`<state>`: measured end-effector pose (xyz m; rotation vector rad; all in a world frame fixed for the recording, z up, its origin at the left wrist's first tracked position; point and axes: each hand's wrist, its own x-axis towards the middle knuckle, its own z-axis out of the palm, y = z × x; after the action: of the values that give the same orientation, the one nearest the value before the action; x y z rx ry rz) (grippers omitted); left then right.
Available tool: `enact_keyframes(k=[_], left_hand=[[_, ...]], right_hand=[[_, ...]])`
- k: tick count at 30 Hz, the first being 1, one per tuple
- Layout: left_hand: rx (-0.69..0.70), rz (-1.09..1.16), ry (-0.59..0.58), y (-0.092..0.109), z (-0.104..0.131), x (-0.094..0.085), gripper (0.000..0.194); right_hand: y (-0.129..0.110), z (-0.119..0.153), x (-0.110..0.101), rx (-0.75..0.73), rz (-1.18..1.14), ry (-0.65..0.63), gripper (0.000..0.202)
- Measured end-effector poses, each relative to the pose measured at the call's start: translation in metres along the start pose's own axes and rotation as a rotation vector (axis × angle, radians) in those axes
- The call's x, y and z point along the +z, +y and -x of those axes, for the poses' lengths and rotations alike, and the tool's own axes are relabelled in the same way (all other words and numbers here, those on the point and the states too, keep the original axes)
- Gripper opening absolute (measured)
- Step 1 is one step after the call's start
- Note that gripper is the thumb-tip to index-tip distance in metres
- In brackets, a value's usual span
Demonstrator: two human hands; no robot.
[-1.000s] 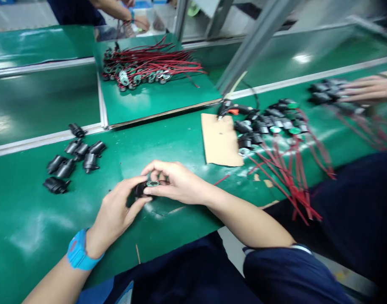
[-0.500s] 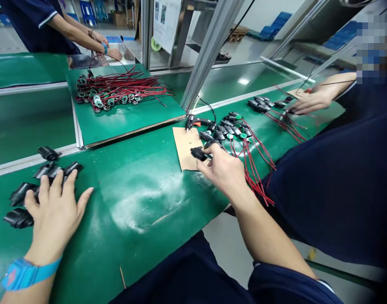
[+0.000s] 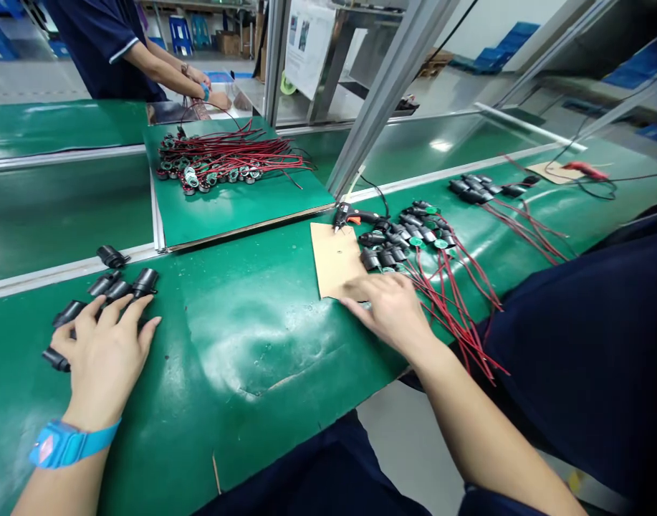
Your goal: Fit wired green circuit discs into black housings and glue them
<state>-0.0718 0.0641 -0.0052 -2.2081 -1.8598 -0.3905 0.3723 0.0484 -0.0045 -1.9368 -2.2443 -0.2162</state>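
Note:
My left hand (image 3: 105, 351), with a blue band at the wrist, rests with fingers spread over a group of black cylindrical parts (image 3: 118, 289) at the left of the green table. My right hand (image 3: 387, 304) hovers by the lower right corner of a tan card (image 3: 333, 261); its fingers are apart and no part shows in it. Just beyond that hand lie several black parts (image 3: 414, 228) with red wires (image 3: 457, 315) trailing toward the table's front edge. A black glue gun (image 3: 360, 215) with an orange trigger sits at the card's top edge.
A raised green board (image 3: 226, 208) holds a heap of red-wired round parts (image 3: 226, 161). A metal post (image 3: 382, 93) rises behind the glue gun. At right are more black parts (image 3: 473, 188) and a person's dark clothing (image 3: 575, 287). Another person (image 3: 107, 50) works behind.
The black part that was in my right hand is gone from it, and its fingers have opened. The co-worker's hand at right has left the view. The whole view has shifted slightly.

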Motion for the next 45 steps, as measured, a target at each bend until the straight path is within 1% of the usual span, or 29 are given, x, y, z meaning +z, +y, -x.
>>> enact_keyframes(k=[2, 4, 6, 8, 11, 13, 15, 16, 18, 21, 23, 25, 28, 33, 37, 40, 43, 45], left_hand=[[0.036, -0.034, -0.061, 0.004, -0.001, -0.004, 0.04], [0.078, -0.039, -0.115, 0.007, -0.002, -0.004, 0.042], [0.103, -0.01, -0.141, 0.007, 0.0, -0.001, 0.047], [0.102, 0.06, -0.148, 0.003, 0.004, 0.003, 0.052], [0.11, 0.22, -0.194, -0.006, 0.01, 0.008, 0.058], [0.122, 0.311, -0.236, -0.011, 0.013, 0.007, 0.055], [0.117, 0.341, -0.279, -0.012, 0.013, 0.003, 0.049], [0.118, 0.341, -0.301, -0.011, 0.012, 0.001, 0.046], [0.128, 0.328, -0.324, -0.008, 0.01, -0.003, 0.04], [0.149, 0.357, -0.307, -0.002, 0.009, -0.005, 0.028], [0.141, 0.404, -0.284, -0.001, 0.009, -0.004, 0.024], [0.124, 0.448, -0.252, 0.0, 0.01, -0.001, 0.025], [0.087, 0.512, -0.189, 0.001, 0.01, 0.0, 0.028], [-0.059, 0.708, -0.143, 0.009, 0.005, -0.007, 0.028], [-0.179, 0.831, -0.11, 0.015, 0.003, -0.014, 0.027], [-0.214, 0.881, -0.099, 0.018, 0.003, -0.015, 0.026], [-0.22, 0.902, -0.1, 0.019, 0.003, -0.014, 0.025], [-0.218, 0.912, -0.106, 0.02, 0.003, -0.013, 0.025]], right_hand=[[-0.018, 0.002, 0.004, -0.077, -0.025, -0.056, 0.038], [-0.033, -0.002, 0.012, -0.094, -0.03, -0.078, 0.047], [-0.044, -0.01, 0.019, -0.087, -0.031, -0.083, 0.053], [-0.053, -0.022, 0.023, -0.09, -0.044, -0.082, 0.056], [-0.067, -0.046, 0.018, -0.158, -0.106, -0.078, 0.053], [-0.078, -0.074, 0.01, -0.232, -0.158, -0.067, 0.046], [-0.09, -0.112, 0.003, -0.273, -0.185, -0.037, 0.039], [-0.096, -0.135, 0.001, -0.269, -0.183, -0.013, 0.036], [-0.105, -0.184, 0.002, -0.226, -0.152, 0.039, 0.033], [-0.109, -0.252, 0.012, -0.147, -0.08, 0.105, 0.032], [-0.106, -0.284, 0.019, -0.102, -0.03, 0.139, 0.034], [-0.102, -0.303, 0.024, -0.066, 0.015, 0.167, 0.036], [-0.096, -0.312, 0.031, -0.059, 0.064, 0.187, 0.035], [-0.09, -0.306, 0.04, -0.14, 0.106, 0.186, 0.029], [-0.085, -0.306, 0.041, -0.126, 0.136, 0.19, 0.032], [-0.082, -0.308, 0.04, -0.138, 0.149, 0.186, 0.032], [-0.081, -0.308, 0.042, -0.171, 0.142, 0.188, 0.034], [-0.079, -0.309, 0.044, -0.163, 0.127, 0.189, 0.035]])
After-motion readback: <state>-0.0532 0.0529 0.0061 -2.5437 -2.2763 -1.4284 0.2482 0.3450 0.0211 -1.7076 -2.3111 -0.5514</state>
